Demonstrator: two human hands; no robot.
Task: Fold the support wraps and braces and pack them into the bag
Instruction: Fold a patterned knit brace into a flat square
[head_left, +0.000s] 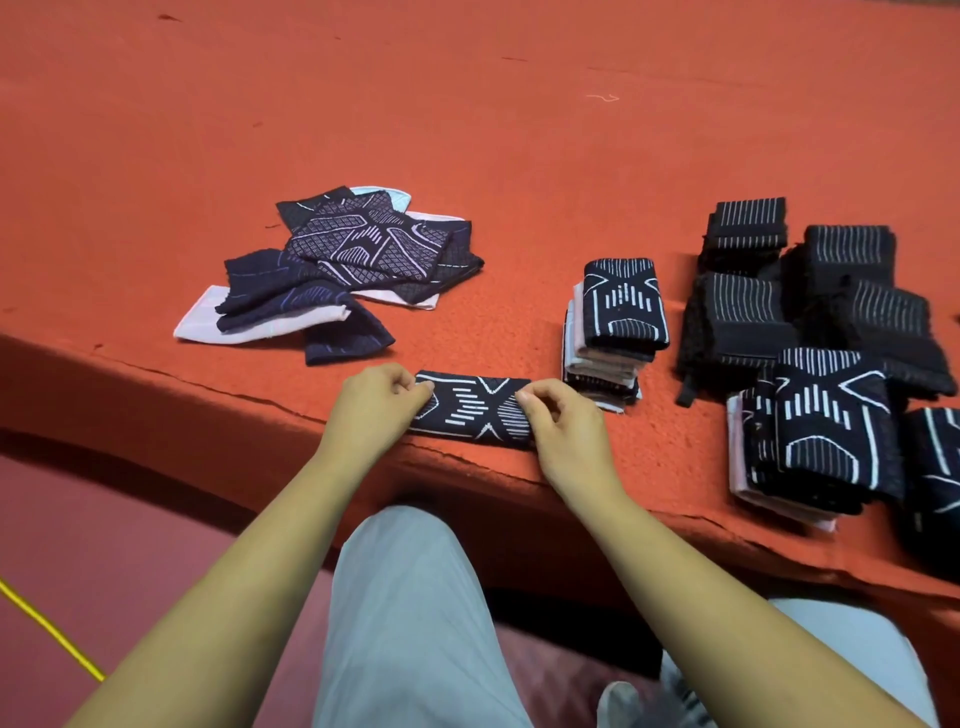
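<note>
On the red felt table (467, 130), a loose pile of unfolded braces (343, 265) lay far left. At the near edge, the left hand (376, 405) pinched one end of a folded navy brace (470, 410) with curled fingers. The right hand (563, 431) pinched the other end, hiding it. Rightward stood a folded stack (618, 312), then black striped wraps (810, 291). The frame cut off the rightmost brace (935, 467).

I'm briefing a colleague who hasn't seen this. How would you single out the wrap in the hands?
On the orange felt-covered table, find the near edge. There a dark navy knitted wrap with white line patterns lies alone, pinched at its ends by the left hand and right hand; its neighbours sit in a loose pile or folded stacks.
</note>
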